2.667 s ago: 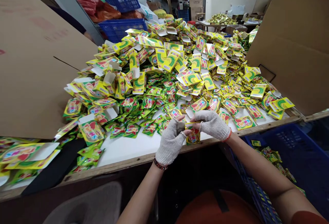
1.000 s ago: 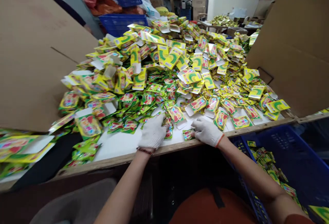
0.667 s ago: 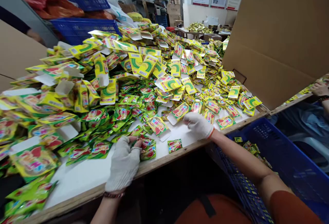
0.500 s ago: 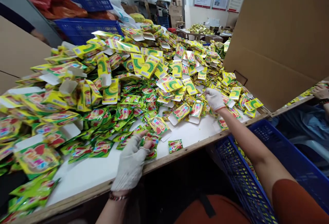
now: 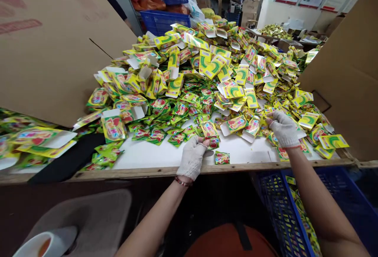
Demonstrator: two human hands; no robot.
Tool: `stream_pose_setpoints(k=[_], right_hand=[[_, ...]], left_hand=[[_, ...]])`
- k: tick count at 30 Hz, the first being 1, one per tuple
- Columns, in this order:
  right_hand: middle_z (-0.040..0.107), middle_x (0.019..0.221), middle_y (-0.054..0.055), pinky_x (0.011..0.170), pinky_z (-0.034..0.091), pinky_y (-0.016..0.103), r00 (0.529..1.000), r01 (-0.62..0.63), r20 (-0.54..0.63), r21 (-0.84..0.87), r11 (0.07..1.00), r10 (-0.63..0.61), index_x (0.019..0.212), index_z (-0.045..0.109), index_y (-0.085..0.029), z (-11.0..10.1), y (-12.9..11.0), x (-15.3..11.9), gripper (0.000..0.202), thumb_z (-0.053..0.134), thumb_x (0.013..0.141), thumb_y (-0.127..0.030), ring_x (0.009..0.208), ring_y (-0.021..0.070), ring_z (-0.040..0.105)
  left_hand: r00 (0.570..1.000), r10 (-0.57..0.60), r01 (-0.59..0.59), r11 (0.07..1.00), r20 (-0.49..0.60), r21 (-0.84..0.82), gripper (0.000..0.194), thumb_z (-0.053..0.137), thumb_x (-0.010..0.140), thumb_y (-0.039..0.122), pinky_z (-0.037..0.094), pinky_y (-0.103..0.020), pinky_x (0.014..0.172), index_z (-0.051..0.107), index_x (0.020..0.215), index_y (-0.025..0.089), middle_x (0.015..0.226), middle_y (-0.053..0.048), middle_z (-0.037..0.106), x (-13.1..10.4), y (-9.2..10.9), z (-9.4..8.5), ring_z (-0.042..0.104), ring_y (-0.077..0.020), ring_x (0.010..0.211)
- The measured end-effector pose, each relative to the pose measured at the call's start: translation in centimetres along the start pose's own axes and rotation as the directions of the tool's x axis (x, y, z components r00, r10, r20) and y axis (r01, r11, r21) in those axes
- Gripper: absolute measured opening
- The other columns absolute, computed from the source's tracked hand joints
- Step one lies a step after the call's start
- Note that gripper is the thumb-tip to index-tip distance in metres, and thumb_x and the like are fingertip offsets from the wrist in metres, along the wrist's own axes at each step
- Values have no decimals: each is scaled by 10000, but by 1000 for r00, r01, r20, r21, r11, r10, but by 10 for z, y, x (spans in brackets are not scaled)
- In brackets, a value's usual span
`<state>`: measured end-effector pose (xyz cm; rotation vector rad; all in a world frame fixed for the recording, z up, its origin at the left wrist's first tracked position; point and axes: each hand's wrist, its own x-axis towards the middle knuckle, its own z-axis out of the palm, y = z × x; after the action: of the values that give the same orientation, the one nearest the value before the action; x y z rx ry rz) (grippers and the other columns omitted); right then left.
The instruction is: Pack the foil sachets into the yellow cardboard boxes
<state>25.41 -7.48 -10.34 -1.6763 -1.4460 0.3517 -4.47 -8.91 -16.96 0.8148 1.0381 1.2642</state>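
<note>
A green packet (image 5: 214,143) is pinched between the thumb and fingers of the left hand (image 5: 191,158), just above the front part of the white worktop (image 5: 248,154). A second packet (image 5: 222,158) lies flat near the wooden front edge, to the right of that hand. An open yellow box (image 5: 208,128) lies just beyond the held packet.

The right hand (image 5: 284,129) is over the yellow packets farther right, its fingers curled and fingertips close together; whether they grip anything cannot be made out. Both hands wear white gloves that leave the fingertips bare.

Beyond the left hand spreads a heap of green packets (image 5: 180,109), with a tall pile of yellow boxes (image 5: 214,67) behind and around it. Cardboard sheets (image 5: 65,48) stand at both sides. At the left, a black cloth (image 5: 72,156) lies across the worktop. Below the right forearm, a blue crate (image 5: 273,200) stands beside packets (image 5: 307,223). A white cup (image 5: 57,239) holds brownish liquid at lower left.
</note>
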Motion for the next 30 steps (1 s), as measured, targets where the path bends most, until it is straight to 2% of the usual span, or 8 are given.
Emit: stream_pose_setpoints(k=[4, 7, 10, 17, 21, 23, 26, 30], right_hand=[[644, 791, 28, 559, 474, 262, 949, -185, 313, 465, 866, 34, 957, 615, -175, 51, -47, -61, 339, 633, 785, -467, 628, 138, 578], [609, 731, 11, 573, 462, 250, 969, -108, 245, 464, 879, -10, 824, 591, -180, 89, -64, -82, 223, 622, 782, -397, 629, 128, 543], [602, 735, 10, 630, 460, 260, 985, 8, 157, 349, 937, -67, 782, 569, -189, 103, -64, -85, 133, 573, 807, -319, 687, 142, 543], [606, 784, 9, 682, 459, 266, 967, 76, 215, 278, 957, -139, 839, 581, -184, 102, -50, -82, 96, 568, 814, -276, 733, 149, 555], [649, 844, 35, 728, 489, 292, 961, 71, 240, 281, 957, -141, 907, 645, -179, 93, -48, -77, 147, 568, 808, -256, 798, 174, 587], [651, 855, 46, 778, 489, 308, 924, 195, 280, 238, 951, -260, 899, 686, -183, 82, -50, -74, 171, 536, 818, -204, 839, 180, 589], [628, 826, 35, 752, 483, 291, 808, 342, 418, 242, 908, -415, 936, 709, -194, 68, -56, -70, 248, 489, 832, -150, 814, 165, 577], [589, 747, -14, 638, 432, 242, 756, 357, 537, 142, 923, -375, 1036, 649, -201, 65, -64, -62, 286, 512, 800, -113, 684, 128, 531]], left_hand=[[1000, 16, -16, 1000, 5, -23, 403, 811, 605, 393, 533, -224, 593, 522, 769, 164, 722, 22, 584, -3, -7, 16, 582, -107, 651], [997, 5, 1, 997, 71, -72, 431, 819, 622, 423, 525, -223, 603, 534, 816, 165, 775, 12, 609, -9, -14, 22, 595, -111, 673], [994, 12, -4, 997, 113, -73, 421, 771, 699, 486, 503, -211, 587, 548, 852, 163, 789, 7, 610, -14, -19, 19, 593, -108, 677], [982, 35, -34, 999, 187, -10, 478, 829, 641, 403, 511, -223, 611, 550, 950, 166, 719, 25, 614, -15, -16, 15, 611, -121, 657], [972, -6, 22, 998, 237, -64, 528, 812, 652, 415, 562, -286, 668, 573, 1042, 151, 900, -46, 672, -15, -9, 16, 667, -179, 783], [973, -47, 71, 992, 225, -102, 507, 797, 662, 424, 575, -309, 659, 581, 1033, 155, 955, -57, 671, -14, -6, 15, 672, -196, 814], [983, -17, 30, 997, 185, -68, 451, 788, 659, 420, 574, -303, 681, 617, 974, 146, 934, -56, 681, -12, -4, 14, 667, -192, 825], [972, 23, -52, 991, 233, 121, 402, 740, 705, 467, 544, -271, 663, 669, 927, 140, 847, -52, 693, -13, -2, 16, 652, -174, 754]])
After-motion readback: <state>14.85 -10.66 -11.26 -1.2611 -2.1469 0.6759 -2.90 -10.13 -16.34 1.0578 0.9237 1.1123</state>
